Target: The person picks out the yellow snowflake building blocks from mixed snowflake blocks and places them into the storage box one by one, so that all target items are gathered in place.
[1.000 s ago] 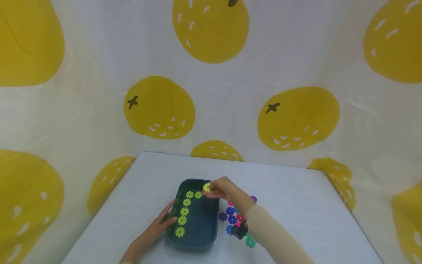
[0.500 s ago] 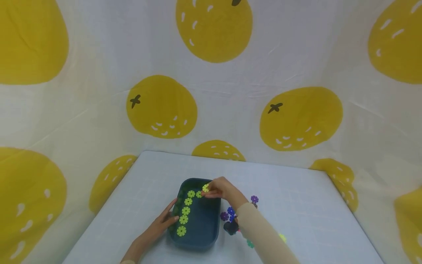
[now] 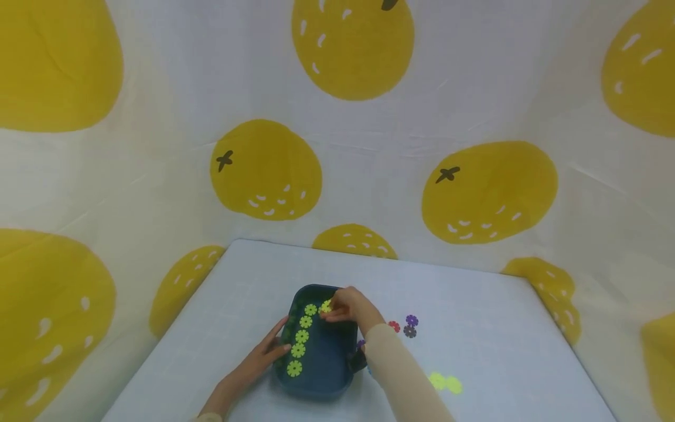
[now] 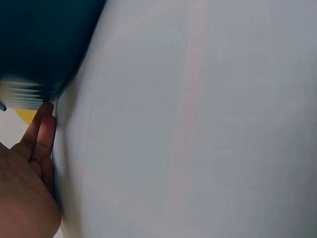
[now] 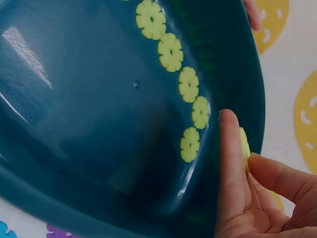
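The table [image 3: 490, 328] is seen from the head, forward and downward; from both wrists the tray [image 3: 324, 363] is seen closely, its yellow-green pieces [image 5: 171, 52] being shared by head and right wrist.

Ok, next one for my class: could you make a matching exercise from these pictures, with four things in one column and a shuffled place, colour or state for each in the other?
Column one
1. left hand
2. tray
3. red notched disc
4. right hand

Column two
A. on the white tabletop, to the right of the tray
B. pinching a yellow-green notched disc
C. at the tray's left side, fingers outside it
D. dark teal

Right pairs: 1-C, 2-D, 3-A, 4-B
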`<move>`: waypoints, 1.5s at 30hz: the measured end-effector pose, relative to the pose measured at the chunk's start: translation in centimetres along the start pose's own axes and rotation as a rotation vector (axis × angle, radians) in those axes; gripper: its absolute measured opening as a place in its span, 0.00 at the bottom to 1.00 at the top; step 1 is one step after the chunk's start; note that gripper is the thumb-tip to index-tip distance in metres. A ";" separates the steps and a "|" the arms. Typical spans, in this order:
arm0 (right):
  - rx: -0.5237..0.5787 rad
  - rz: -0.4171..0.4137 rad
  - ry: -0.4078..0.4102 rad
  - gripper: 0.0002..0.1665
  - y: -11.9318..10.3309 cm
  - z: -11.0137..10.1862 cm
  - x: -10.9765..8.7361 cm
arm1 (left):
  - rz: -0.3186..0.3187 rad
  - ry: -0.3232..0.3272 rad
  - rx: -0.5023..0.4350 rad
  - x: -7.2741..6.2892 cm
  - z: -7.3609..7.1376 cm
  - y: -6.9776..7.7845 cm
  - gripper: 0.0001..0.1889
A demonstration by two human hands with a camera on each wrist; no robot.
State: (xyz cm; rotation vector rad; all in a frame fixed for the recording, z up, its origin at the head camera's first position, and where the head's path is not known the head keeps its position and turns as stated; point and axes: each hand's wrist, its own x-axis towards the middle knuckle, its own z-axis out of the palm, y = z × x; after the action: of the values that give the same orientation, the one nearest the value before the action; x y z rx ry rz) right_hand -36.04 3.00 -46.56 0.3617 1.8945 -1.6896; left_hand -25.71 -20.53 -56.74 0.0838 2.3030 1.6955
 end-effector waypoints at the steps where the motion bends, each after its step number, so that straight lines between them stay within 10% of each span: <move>1: -0.006 0.010 0.009 0.23 0.1 0.0 0.0 | 0.001 0.000 0.000 0.0 0.0 0.0 0.38; 26: -0.149 0.129 0.137 0.14 1.5 1.9 0.6 | -0.015 0.004 0.011 -0.1 0.3 0.3 0.38; 45: -0.266 0.027 0.259 0.08 0.6 1.2 0.1 | -0.005 0.020 0.008 -0.6 0.3 0.5 0.37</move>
State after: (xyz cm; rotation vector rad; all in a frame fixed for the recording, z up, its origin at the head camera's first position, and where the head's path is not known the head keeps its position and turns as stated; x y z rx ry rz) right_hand -35.50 1.91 -47.12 0.5162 2.2588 -1.4030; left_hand -25.13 -20.21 -56.23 0.0628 2.3226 1.6927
